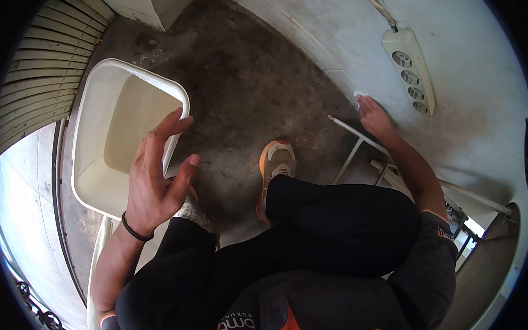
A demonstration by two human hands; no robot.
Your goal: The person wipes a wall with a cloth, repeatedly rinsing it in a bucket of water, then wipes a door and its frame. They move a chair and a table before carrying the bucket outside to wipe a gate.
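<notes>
My left hand (157, 174) is raised with thumb and fingers apart, holding nothing. It overlaps the near right rim of a cream plastic bin (85, 136), whose bare inner walls and bottom show. On the right, my right hand (374, 116) reaches low to the white wall (463, 53). Its fingers are pressed together, and a small white piece (359, 95) shows at their tips against the wall. What that piece is made of, I cannot tell.
A socket strip (422, 72) is fixed to the wall above my right hand, with a cable (377, 7) running up. White metal tubes (359, 139) stand below that hand. My shoe (277, 160) rests on the stained dark floor (243, 78). A slatted panel (51, 67) is at left.
</notes>
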